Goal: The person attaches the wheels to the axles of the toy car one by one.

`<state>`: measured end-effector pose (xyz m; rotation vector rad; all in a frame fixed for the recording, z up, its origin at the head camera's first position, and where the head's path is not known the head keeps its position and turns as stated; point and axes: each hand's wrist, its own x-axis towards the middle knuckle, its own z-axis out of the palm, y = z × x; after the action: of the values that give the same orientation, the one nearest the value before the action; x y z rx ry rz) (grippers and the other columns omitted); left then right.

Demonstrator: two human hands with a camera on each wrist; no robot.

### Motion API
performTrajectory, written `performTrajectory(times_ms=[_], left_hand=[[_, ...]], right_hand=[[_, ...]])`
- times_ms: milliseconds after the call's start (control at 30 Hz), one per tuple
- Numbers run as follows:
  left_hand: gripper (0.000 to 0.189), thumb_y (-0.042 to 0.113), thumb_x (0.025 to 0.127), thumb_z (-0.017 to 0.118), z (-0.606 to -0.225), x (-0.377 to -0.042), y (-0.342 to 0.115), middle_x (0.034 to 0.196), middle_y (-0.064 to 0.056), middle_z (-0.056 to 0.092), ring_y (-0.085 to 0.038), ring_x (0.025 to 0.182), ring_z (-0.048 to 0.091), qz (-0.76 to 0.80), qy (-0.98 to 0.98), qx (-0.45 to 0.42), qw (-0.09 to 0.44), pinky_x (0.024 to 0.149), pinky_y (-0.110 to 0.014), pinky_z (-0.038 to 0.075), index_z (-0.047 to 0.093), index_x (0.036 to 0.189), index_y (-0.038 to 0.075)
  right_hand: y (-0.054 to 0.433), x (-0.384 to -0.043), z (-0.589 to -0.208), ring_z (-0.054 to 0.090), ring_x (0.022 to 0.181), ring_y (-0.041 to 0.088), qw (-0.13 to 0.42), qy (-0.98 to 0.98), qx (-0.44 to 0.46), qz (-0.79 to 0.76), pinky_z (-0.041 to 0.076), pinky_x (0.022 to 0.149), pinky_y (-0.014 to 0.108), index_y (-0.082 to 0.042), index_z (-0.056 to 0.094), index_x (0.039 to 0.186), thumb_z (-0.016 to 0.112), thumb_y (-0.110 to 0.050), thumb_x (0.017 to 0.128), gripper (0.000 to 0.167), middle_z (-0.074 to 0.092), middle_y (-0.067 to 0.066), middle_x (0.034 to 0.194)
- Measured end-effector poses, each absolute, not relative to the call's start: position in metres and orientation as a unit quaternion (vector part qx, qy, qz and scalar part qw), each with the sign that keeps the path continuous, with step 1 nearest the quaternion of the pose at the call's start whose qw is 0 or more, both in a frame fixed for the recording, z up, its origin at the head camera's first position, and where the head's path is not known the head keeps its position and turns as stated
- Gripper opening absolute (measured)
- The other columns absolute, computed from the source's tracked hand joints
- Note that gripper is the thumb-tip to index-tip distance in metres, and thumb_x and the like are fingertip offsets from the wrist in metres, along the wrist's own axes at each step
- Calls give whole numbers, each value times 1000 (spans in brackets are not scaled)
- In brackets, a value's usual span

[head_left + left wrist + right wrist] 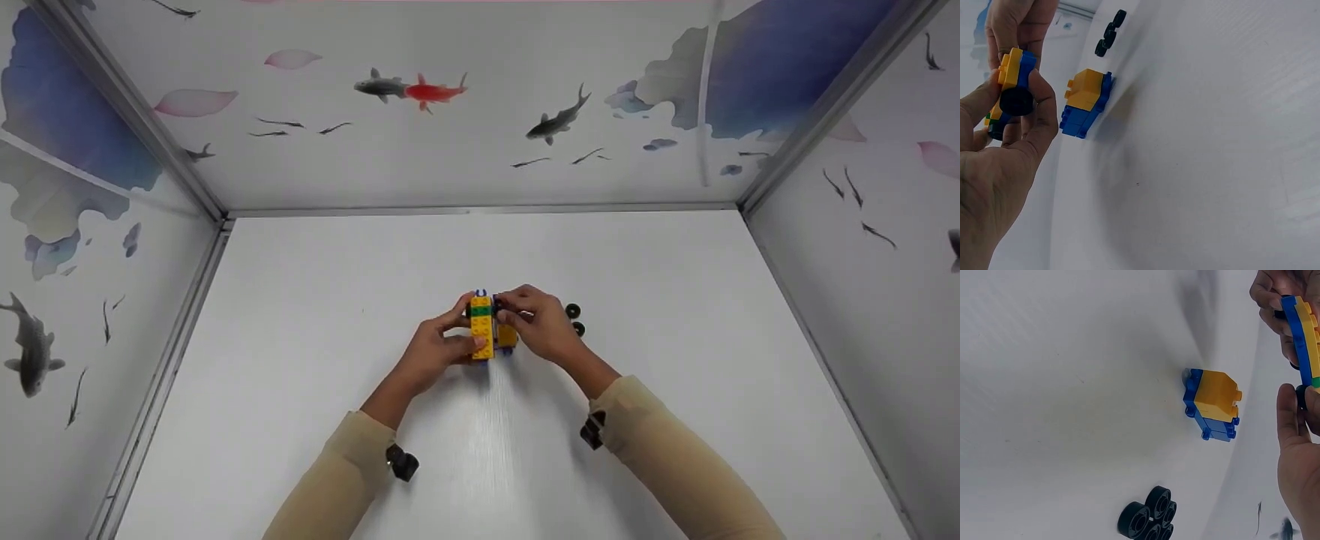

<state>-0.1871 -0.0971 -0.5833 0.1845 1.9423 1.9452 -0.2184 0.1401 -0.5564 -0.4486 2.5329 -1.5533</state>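
My left hand [435, 349] grips a toy brick car [481, 326] by its side, holding it raised over the table. It has a blue base, yellow studded bricks and a green band across the top. A black wheel [1017, 101] sits on the side facing the left wrist camera. With thumb and fingers, my right hand [544, 324] pinches another black wheel [1301, 397] against the opposite side of the blue base. On the table just beyond the held car stands a second brick piece [1216, 396], yellow over blue, partly hidden in the head view.
Several loose black wheels [1134, 519] lie grouped on the white table [300, 300], right of my right hand. Walls printed with fish [555, 120] enclose the table at the back and both sides.
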Motion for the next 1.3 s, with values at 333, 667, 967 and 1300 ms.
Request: performTrajectory(times_ms=[333, 667, 967, 1300], left_hand=[[82, 15, 105, 78, -583, -185, -98, 146, -17, 58, -29, 121, 76, 689, 694, 59, 200, 101, -40, 67, 37, 172, 36], [84, 16, 105, 77, -578, -186, -94, 144, -18, 57, -26, 116, 76, 690, 694, 70, 195, 100, -39, 67, 32, 175, 31], [82, 16, 106, 76, -576, -186, -93, 147, -16, 59, -30, 125, 75, 686, 697, 66, 199, 99, -40, 68, 35, 174, 37], [83, 19, 104, 79, -579, -185, -92, 148, -17, 60, -28, 121, 76, 699, 685, 46, 198, 97, -42, 68, 37, 173, 39]], right_hand=[[137, -216, -557, 71, 124, 29, 52, 863, -166, -474, 62, 111, 48, -5, 76, 139, 72, -10, 107, 33, 71, 11, 126], [137, -218, -553, 71, 125, 28, 47, 868, -183, -459, 61, 112, 46, -7, 76, 141, 71, -11, 108, 33, 69, 10, 127], [142, -221, -559, 73, 127, 29, 74, 857, -174, -479, 62, 110, 45, -10, 75, 143, 69, -15, 110, 34, 70, 10, 131], [160, -224, -564, 75, 119, 32, 46, 880, -190, -433, 66, 102, 49, -6, 74, 142, 73, -14, 108, 36, 74, 16, 130]])
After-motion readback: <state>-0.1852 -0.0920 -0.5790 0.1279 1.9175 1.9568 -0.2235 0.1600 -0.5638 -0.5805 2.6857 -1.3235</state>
